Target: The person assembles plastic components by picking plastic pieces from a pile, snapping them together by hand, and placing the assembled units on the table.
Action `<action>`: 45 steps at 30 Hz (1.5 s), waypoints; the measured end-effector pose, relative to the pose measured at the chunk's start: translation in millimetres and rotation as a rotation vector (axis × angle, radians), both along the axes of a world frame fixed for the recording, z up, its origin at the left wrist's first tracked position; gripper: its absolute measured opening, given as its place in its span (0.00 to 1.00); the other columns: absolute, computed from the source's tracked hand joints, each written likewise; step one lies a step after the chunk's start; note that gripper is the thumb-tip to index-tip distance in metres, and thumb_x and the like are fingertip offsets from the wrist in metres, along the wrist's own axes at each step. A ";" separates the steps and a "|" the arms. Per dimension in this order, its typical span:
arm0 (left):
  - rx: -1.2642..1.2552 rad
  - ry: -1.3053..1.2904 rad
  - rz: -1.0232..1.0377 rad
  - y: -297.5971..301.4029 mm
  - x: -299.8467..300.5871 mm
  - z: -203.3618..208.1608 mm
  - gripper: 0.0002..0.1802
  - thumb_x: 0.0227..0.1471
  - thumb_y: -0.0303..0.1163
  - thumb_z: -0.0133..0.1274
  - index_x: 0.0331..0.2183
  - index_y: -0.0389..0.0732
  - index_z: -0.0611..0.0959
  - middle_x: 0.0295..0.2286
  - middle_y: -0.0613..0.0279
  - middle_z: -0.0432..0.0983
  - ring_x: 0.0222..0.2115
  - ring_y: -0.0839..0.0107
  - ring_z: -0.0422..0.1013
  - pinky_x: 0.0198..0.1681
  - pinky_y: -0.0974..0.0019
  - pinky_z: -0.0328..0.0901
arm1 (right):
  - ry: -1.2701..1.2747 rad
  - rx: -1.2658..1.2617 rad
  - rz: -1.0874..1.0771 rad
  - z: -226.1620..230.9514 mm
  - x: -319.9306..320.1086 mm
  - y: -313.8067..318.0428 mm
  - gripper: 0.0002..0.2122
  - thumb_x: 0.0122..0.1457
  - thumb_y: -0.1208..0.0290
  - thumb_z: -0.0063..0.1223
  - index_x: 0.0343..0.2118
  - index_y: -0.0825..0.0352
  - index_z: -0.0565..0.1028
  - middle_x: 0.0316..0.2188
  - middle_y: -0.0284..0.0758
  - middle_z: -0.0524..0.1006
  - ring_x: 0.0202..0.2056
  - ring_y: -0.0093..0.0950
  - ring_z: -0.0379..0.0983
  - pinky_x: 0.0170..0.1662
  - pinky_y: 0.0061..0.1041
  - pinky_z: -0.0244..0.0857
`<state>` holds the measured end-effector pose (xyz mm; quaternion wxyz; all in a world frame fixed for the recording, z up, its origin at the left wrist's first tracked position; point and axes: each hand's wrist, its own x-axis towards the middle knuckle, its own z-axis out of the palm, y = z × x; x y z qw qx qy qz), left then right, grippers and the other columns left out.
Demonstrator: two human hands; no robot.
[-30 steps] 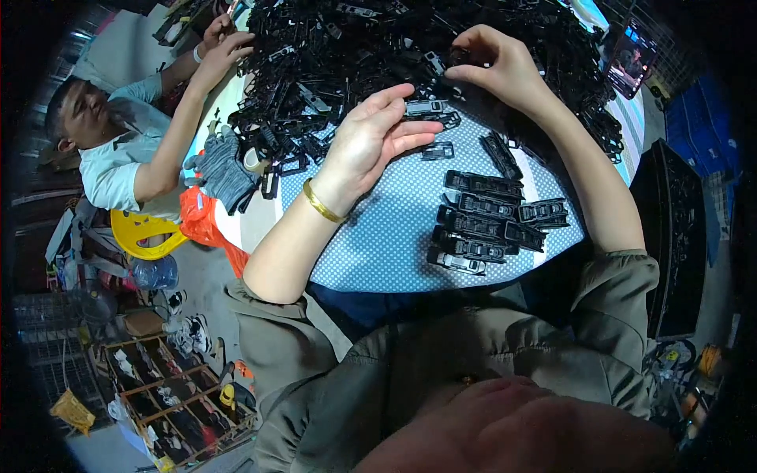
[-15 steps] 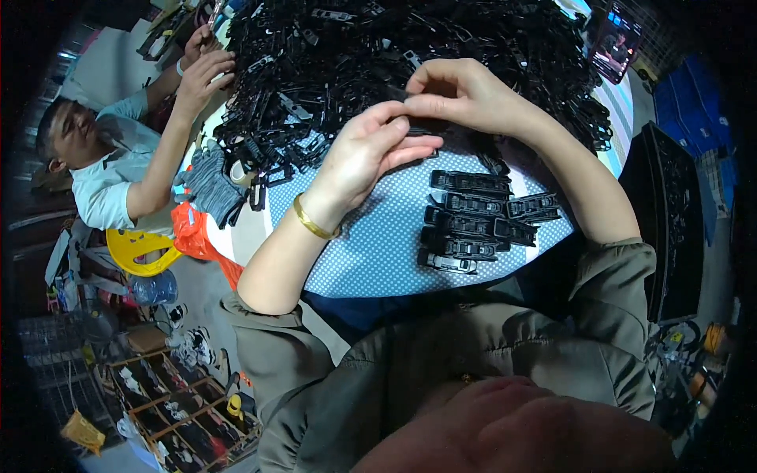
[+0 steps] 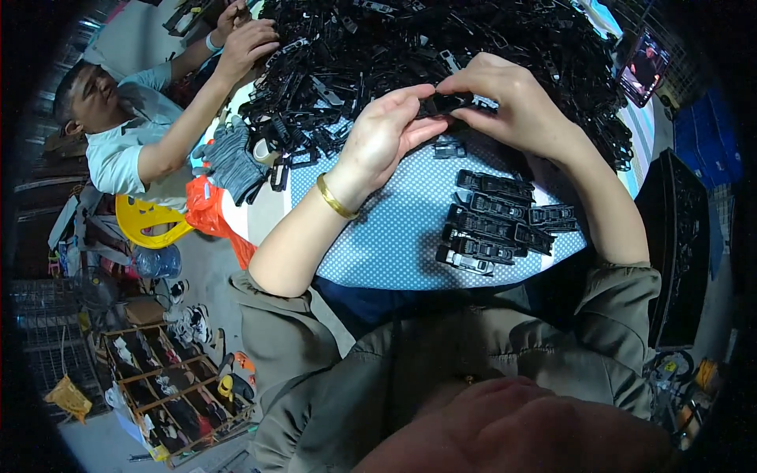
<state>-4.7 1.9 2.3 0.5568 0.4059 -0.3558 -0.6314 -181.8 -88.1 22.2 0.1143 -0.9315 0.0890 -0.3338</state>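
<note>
We hold a black part (image 3: 451, 103) between our left hand (image 3: 378, 143) and right hand (image 3: 512, 102), both grips drawn narrow around it, by the near edge of the dark pile (image 3: 410, 47), while a cluster of black pieces (image 3: 487, 224) lies nearer us on the dotted cloth (image 3: 378, 248).

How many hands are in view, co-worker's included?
4: the wearer's left hand and right hand, meeting at a black part; the co-worker's lower hand and upper hand, upper left.

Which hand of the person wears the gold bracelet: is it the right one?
No, the left hand wears the gold bracelet, while the right hand has none.
</note>
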 end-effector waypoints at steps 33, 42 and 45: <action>-0.824 -0.790 -0.590 19.2 -31.2 10.1 0.22 0.46 0.33 0.51 0.44 0.37 0.71 0.43 0.52 0.68 0.46 0.60 0.64 0.50 0.62 0.58 | 0.022 -0.142 -0.332 -36.9 10.1 -41.9 0.11 0.48 0.66 0.53 0.35 0.62 0.75 0.30 0.36 0.75 0.34 0.35 0.70 0.38 0.31 0.64; -0.576 -1.055 -0.181 -3.8 -10.6 -14.7 0.17 0.51 0.31 0.44 0.43 0.35 0.72 0.37 0.56 0.71 0.38 0.70 0.68 0.41 0.71 0.63 | 0.103 0.045 -0.429 -27.7 3.5 -32.4 0.13 0.46 0.70 0.54 0.36 0.65 0.74 0.26 0.39 0.75 0.29 0.35 0.73 0.33 0.30 0.66; -0.300 -0.571 -0.008 -5.6 -10.6 -10.6 0.23 0.51 0.26 0.47 0.48 0.34 0.62 0.36 0.53 0.71 0.34 0.68 0.71 0.36 0.70 0.68 | 0.026 0.342 -0.276 -15.7 -3.8 -31.7 0.14 0.49 0.69 0.53 0.38 0.69 0.74 0.29 0.38 0.76 0.30 0.27 0.73 0.34 0.23 0.66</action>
